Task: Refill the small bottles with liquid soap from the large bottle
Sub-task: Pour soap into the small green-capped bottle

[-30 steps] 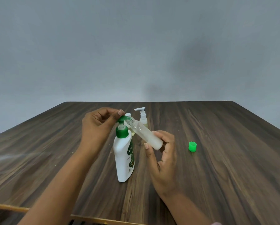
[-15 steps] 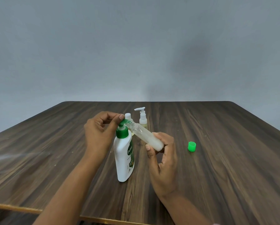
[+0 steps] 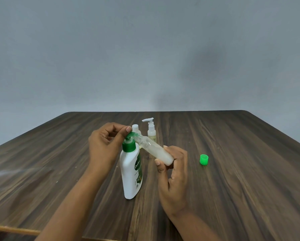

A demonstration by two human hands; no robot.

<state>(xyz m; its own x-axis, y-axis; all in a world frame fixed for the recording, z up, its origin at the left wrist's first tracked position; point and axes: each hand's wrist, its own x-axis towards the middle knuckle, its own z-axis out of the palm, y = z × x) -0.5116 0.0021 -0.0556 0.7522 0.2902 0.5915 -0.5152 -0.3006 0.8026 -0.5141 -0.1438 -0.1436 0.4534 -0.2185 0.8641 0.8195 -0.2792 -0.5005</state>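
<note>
The small clear bottle (image 3: 153, 149) is held in the air above the middle of the table (image 3: 241, 180), tilted, with its open mouth up and to the left against the spout of the green pump head (image 3: 130, 136). Its base sits lower and to the right. White liquid fills its lower part, and the part near the neck looks clear. The right hand (image 3: 173, 173) grasps this bottle by its base end, with the thumb on the near side and the fingers wrapped round the far side.

The pump head belongs to the large white bottle (image 3: 131, 173), which stands upright on the table about midway between the left and right edges. It has a green collar and a green label facing right. The left hand (image 3: 104, 145) is just left of the pump. Its fingers are clenched into the palm and its thumb lies on top of the pump head.

Just behind the large bottle, toward the far edge, stand two more small bottles. One has a white cap (image 3: 135, 127) and is partly hidden by the pump and the tilted bottle. The other has a white pump top (image 3: 151, 131) and holds pale yellowish liquid. A loose green cap (image 3: 204, 159) rests on the table to the right of the right hand, apart from it, open side up as far as can be told.
</note>
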